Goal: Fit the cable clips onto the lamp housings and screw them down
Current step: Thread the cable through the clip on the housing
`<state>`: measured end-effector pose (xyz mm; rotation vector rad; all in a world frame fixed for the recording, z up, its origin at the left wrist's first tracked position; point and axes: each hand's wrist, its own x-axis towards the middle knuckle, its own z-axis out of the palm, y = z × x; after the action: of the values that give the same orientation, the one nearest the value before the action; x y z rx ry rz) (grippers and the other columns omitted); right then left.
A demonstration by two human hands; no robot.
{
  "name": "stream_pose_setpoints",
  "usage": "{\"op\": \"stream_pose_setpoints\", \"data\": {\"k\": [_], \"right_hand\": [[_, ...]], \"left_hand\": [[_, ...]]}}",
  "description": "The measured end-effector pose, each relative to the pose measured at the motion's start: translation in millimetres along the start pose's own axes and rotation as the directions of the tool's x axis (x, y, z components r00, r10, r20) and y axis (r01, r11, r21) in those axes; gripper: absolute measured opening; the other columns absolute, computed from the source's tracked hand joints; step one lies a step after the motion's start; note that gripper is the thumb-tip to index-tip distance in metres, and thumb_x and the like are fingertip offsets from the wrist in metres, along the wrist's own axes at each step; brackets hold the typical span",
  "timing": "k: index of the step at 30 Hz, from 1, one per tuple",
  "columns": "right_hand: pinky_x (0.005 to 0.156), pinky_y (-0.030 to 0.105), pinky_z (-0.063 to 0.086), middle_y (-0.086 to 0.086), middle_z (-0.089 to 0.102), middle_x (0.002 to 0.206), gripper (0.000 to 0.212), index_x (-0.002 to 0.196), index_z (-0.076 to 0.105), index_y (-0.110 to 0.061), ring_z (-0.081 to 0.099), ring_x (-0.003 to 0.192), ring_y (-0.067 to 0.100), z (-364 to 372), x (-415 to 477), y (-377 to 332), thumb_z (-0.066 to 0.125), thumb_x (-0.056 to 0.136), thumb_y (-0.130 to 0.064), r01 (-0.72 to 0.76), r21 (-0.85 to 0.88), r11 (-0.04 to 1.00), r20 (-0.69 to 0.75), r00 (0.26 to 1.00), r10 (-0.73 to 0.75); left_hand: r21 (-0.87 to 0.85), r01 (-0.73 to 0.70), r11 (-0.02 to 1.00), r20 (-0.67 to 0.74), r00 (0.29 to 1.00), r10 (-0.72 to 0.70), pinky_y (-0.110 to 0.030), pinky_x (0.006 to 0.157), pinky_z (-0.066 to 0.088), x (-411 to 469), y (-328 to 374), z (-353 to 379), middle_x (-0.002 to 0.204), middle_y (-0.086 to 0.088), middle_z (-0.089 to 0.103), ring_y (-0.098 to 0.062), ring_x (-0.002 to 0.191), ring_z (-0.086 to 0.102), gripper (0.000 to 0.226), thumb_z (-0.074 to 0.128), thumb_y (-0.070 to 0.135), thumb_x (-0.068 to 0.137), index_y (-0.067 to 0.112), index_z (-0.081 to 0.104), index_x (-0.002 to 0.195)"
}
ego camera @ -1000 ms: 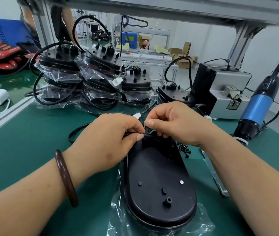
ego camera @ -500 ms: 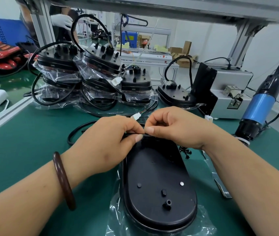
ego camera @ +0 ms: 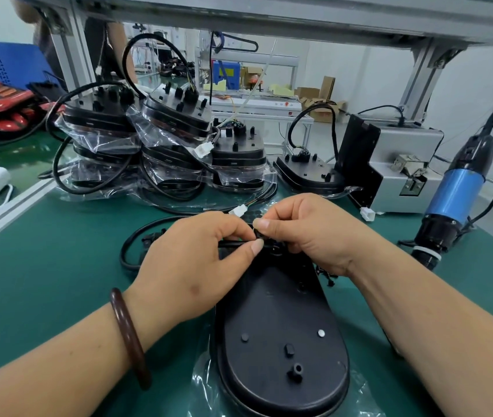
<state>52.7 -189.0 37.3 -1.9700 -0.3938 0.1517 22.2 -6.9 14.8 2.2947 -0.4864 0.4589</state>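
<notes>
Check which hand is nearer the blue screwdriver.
Right. The right hand is at the far end of the housing, on the same side as the screwdriver hanging at the right edge. The left hand is across the housing, farther away.

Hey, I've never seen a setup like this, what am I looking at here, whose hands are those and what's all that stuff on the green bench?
There is no machine at work: a person wears a camera on the head, so you look down at their own two hands. The left hand pinches a black cable, and the right hand works a small black part against it, probably a cable clip, though fingers hide it. Both are at the far end of a black lamp housing lying on a plastic bag on the green mat. Behind are stacked housings in bags. At right hangs a blue electric screwdriver, not in use.
</notes>
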Motion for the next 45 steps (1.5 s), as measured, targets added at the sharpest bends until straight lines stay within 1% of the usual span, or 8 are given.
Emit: {"op": "stream_pose_setpoints", "data": {"k": [11, 14, 17, 24, 29, 35, 41, 45], "right_hand": [[0.049, 0.021, 0.025, 0.001, 0.058, 0.063, 0.023, 0.067, 0.071, -0.017, 0.032, 0.059, 0.016, 2, -2, 1, 0.065, 0.089, -0.016, 0.029, 0.126, 0.992, -0.012, 1.000, -0.028], [0.048, 0.019, 0.026, 0.008, 0.056, 0.072, 0.018, 0.074, 0.071, -0.016, 0.032, 0.059, 0.015, 2, -2, 4, 0.064, 0.090, -0.018, 0.054, 0.130, 0.990, -0.018, 0.998, -0.052], [0.049, 0.012, 0.031, -0.008, 0.061, 0.066, 0.018, 0.074, 0.071, -0.018, 0.042, 0.053, 0.002, 1, -3, 6, 0.064, 0.090, -0.018, 0.112, 0.103, 0.988, -0.025, 0.994, -0.110], [0.051, 0.003, 0.039, -0.016, 0.064, 0.060, 0.018, 0.076, 0.069, -0.014, 0.053, 0.050, -0.007, 3, -5, 5, 0.061, 0.092, -0.015, 0.173, 0.104, 0.979, -0.032, 0.985, -0.170], [0.050, 0.002, 0.038, -0.019, 0.060, 0.053, 0.019, 0.076, 0.066, -0.012, 0.052, 0.047, -0.008, 5, -7, 2, 0.058, 0.094, -0.013, 0.173, 0.081, 0.982, -0.036, 0.985, -0.170], [0.049, 0.002, 0.037, -0.020, 0.058, 0.050, 0.022, 0.075, 0.064, -0.013, 0.051, 0.045, -0.008, 8, -8, -2, 0.057, 0.095, -0.010, 0.170, 0.089, 0.981, -0.050, 0.985, -0.166], [0.058, 0.005, 0.039, -0.014, 0.064, 0.060, 0.019, 0.074, 0.068, -0.011, 0.053, 0.055, -0.006, 13, -7, 0, 0.061, 0.092, -0.012, 0.190, 0.095, 0.977, -0.086, 0.980, -0.182], [0.063, 0.009, 0.043, -0.009, 0.067, 0.065, 0.019, 0.073, 0.069, -0.012, 0.056, 0.062, -0.002, 13, -6, 2, 0.062, 0.092, -0.014, 0.178, 0.108, 0.978, -0.095, 0.981, -0.168]], "left_hand": [[-0.242, 0.049, 0.969, 0.113, 0.993, -0.022, -0.017, 0.076, 0.045, 5, -8, 1, 0.082, 0.019, 0.067, 0.002, 0.079, 0.061, 0.008, 0.068, 0.029, 0.082, 0.036, 0.068, 0.080], [-0.282, 0.067, 0.957, 0.138, 0.990, -0.028, -0.013, 0.059, 0.042, 6, -8, 1, 0.066, 0.019, 0.061, 0.000, 0.058, 0.053, 0.008, 0.062, 0.030, 0.086, 0.035, 0.067, 0.082], [-0.342, 0.124, 0.932, 0.167, 0.984, -0.070, -0.010, 0.045, 0.030, 7, -10, 2, 0.047, 0.015, 0.043, -0.003, 0.043, 0.034, 0.014, 0.060, 0.032, 0.088, 0.032, 0.067, 0.075], [-0.405, 0.192, 0.894, 0.221, 0.969, -0.109, -0.029, 0.057, 0.039, 9, -10, -1, 0.073, -0.021, 0.062, -0.014, 0.057, 0.043, 0.016, 0.065, 0.041, 0.084, 0.028, 0.072, 0.078], [-0.435, 0.203, 0.877, 0.218, 0.969, -0.117, -0.027, 0.063, 0.044, 9, -8, -2, 0.074, -0.001, 0.071, -0.009, 0.060, 0.049, 0.017, 0.064, 0.046, 0.079, 0.032, 0.074, 0.077], [-0.452, 0.233, 0.861, 0.259, 0.958, -0.123, -0.024, 0.053, 0.035, 10, -9, -3, 0.068, -0.025, 0.059, -0.015, 0.054, 0.039, 0.027, 0.061, 0.049, 0.072, 0.026, 0.075, 0.073], [-0.438, 0.221, 0.871, 0.240, 0.963, -0.123, -0.020, 0.054, 0.039, 11, -9, -2, 0.073, -0.013, 0.070, -0.008, 0.052, 0.044, 0.022, 0.062, 0.044, 0.072, 0.026, 0.075, 0.071], [-0.465, 0.258, 0.847, 0.271, 0.952, -0.142, -0.026, 0.056, 0.038, 12, -8, -4, 0.079, -0.020, 0.069, -0.013, 0.054, 0.043, 0.024, 0.062, 0.044, 0.071, 0.025, 0.075, 0.073]]}}
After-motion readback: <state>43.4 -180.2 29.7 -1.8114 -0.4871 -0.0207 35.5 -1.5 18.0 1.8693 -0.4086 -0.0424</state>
